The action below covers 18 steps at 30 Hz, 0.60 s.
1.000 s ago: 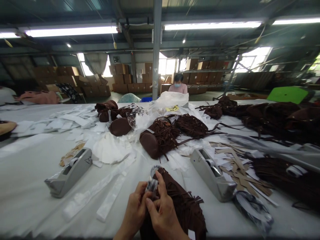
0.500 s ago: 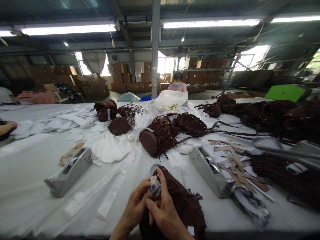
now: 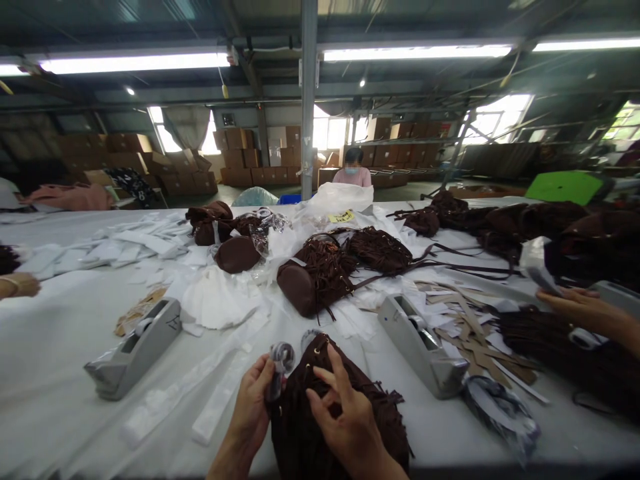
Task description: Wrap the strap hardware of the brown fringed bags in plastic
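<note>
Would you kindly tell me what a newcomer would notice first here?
At bottom centre, the left hand pinches a plastic-wrapped ring on a brown fringed bag, with the right hand resting on it. Grey tape dispensers flank it, and more fringed bags lie beyond.

dark brown fringed bag (image 3: 340, 413), suede-like, lying on the white table at the near edge, directly in front of the person. its body is soft and slumped; rows of thin fringe strips hang across its front and splay toward the right side. small round metal studs show near its upper rim. a wrapped metal ring fitting (image 3: 281, 357), covered in clear crinkled film, stands up at the bag's upper left corner, pinched there, with a narrow strap running down from it to the bag.
</note>
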Motion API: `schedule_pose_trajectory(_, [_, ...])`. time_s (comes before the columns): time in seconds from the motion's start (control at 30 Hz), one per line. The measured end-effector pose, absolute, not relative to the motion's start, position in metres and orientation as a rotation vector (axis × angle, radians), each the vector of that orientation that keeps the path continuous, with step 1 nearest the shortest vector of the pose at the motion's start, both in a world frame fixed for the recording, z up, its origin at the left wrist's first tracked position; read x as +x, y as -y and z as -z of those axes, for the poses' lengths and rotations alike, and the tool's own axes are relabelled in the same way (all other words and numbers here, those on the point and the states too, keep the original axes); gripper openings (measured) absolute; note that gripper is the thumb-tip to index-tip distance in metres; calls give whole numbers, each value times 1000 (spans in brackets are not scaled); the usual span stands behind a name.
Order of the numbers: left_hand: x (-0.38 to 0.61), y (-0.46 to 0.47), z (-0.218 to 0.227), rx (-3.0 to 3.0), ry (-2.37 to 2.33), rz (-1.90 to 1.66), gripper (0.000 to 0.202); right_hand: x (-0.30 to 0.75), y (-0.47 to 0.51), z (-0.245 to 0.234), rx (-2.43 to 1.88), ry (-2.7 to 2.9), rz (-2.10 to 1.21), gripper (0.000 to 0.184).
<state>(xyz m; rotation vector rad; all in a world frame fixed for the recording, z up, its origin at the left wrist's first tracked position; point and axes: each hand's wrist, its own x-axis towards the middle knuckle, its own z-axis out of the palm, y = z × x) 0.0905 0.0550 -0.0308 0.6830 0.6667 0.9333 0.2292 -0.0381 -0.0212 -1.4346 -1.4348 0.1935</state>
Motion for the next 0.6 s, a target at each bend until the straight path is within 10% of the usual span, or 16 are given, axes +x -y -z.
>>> schedule_pose_trajectory(0.37, [93,-63,13,693,-517,-666,28,255,1,-6,-1298,2010,-115,79])
schedule_pose_trajectory(0.6, [96,-65,17,717,-536,-641,33,255,-2,-5,-1241,2047,-64,46])
